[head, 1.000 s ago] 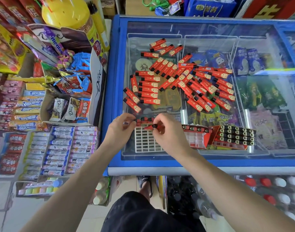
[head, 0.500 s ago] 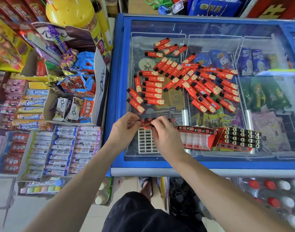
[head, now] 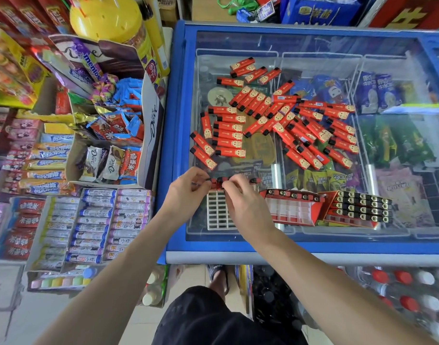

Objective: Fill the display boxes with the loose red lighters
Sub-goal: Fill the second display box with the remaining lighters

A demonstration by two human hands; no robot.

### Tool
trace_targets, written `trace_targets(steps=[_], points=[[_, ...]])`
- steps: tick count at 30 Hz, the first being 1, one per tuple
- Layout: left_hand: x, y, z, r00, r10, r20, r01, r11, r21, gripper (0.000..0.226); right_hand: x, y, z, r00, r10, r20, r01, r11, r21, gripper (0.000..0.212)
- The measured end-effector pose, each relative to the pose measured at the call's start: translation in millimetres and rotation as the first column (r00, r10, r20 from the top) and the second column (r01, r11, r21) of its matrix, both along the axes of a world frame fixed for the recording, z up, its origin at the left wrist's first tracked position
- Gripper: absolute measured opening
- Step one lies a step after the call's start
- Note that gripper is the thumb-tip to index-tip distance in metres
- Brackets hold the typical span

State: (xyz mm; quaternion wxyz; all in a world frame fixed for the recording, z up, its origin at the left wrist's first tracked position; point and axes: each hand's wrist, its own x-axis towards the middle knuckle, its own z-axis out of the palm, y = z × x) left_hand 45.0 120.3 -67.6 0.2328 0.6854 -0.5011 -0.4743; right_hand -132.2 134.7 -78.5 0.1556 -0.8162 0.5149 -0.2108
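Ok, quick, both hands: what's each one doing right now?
Left hand: fingers pinching a lighter at the far row of the white tray.
Right hand: fingers curled on the same row of lighters.

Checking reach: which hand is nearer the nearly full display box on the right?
Right. The right hand is over the white tray, two boxes left of the nearly full display box; the left hand is farther left.

Loose lighters (head: 275, 120) on the freezer lid (head: 313, 46) — display boxes (head: 323, 207) nearer.
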Motion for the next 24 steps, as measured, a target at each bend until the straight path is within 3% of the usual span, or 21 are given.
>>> trace_targets(steps=[5, 11, 13, 15, 17, 20, 22, 24], points=[[-0.4, -4.3, 3.6, 1.0, -0.025, 0.016, 0.025, 1.0, 0.01, 0.006, 1.6, -5.0, 0.2, 0.999, 0.035, -0.038, -0.038, 0.995, -0.087, 0.007], [3.6, -22.7, 11.1, 0.997, 0.001, 0.074, 0.004, 0.998, -0.068, 0.011, 0.0, -25.1, 10.1, 0.997, -0.054, 0.049, 0.057, 0.997, -0.05, 0.019], [8.1, -35.0, 8.9, 0.989, -0.034, 0.141, 0.051, 0.992, -0.117, 0.02, 0.0, -42.3, 16.8, 0.989, -0.115, 0.088, 0.117, 0.993, -0.024, 0.016], [12.1, -49.6, 6.2, 0.938, -0.154, 0.31, 0.212, 0.964, -0.162, 0.036, -0.5, -65.3, 22.9, 0.983, -0.155, 0.102, 0.153, 0.988, 0.025, 0.022], [14.9, -66.3, 2.9, 0.793, -0.3, 0.53, 0.424, 0.897, -0.127, 0.056, -0.8, -91.8, 25.7, 0.988, -0.155, 0.004, 0.154, 0.982, 0.112, 0.038], [18.0, -91.4, -5.2, 0.458, -0.422, 0.782, 0.645, 0.763, 0.034, 0.086, -1.0, -128.9, 23.6, 0.966, -0.048, -0.253, 0.124, 0.948, 0.294, 0.08], [19.4, -103.8, -11.9, 0.259, -0.462, 0.848, 0.708, 0.688, 0.158, 0.093, -0.3, -147.3, 21.4, 0.92, 0.069, -0.385, 0.103, 0.907, 0.409, 0.106], [19.2, -112.6, -15.5, 0.14, -0.504, 0.852, 0.723, 0.64, 0.261, 0.099, 1.4, -161.5, 17.9, 0.866, 0.178, -0.466, 0.071, 0.881, 0.468, 0.122]])
